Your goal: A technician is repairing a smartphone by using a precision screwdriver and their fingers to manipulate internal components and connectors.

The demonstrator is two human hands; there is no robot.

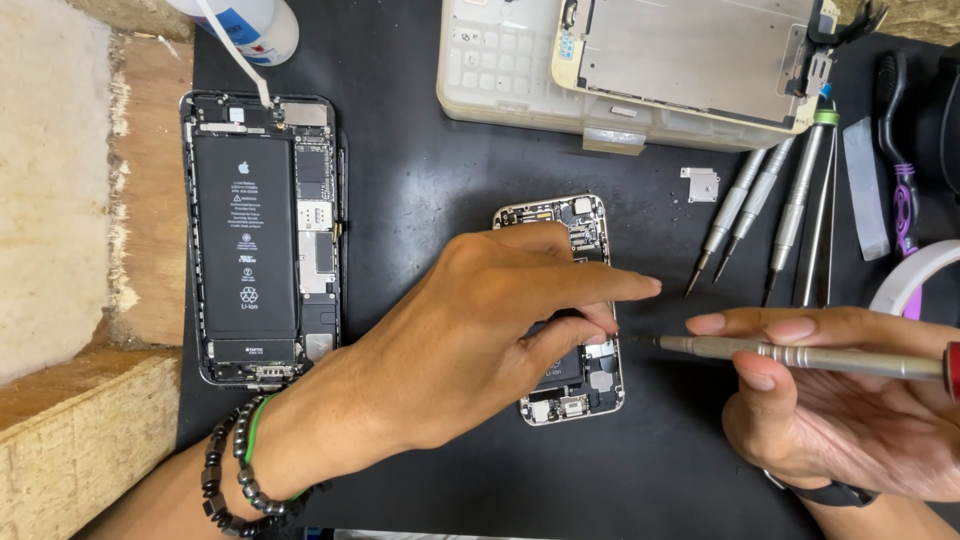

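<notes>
Head view: only cam, looks down on dark work mat (420,200).
L hand (470,340): lies over small opened phone (565,310), palm down; index stretched out past phone's right edge, thumb and other fingers curled onto the phone body, pressing it to the mat. Fingers loosely spread, not pinching anything.
R hand (840,400): thumb and fingertips pressed together round a slim metal screwdriver (800,355), held near level, tip aimed left, just short of the L fingertips and phone edge.
Small phone: under L fingers, screen off, boards and connectors showing above and below the hand; middle hidden by hand.
Doing it well (my read): keep phone pinned flat, bring tip in square to the screw, light pressure, don't slip onto the flex parts.
Beyond L wrist: bigger opened phone (262,235), black battery exposed, well apart from fingers; white strip runs to its top.
Beyond R fingertips: row of spare screwdrivers (760,205), small metal bracket (700,184) near them.
Containers: clear plastic parts box (500,70) far above fingers, lid shut, contents can't tell; detached screen panel (700,50) lies on top, back side up. White bottle (250,25) at top edge, contents unseen.
</notes>
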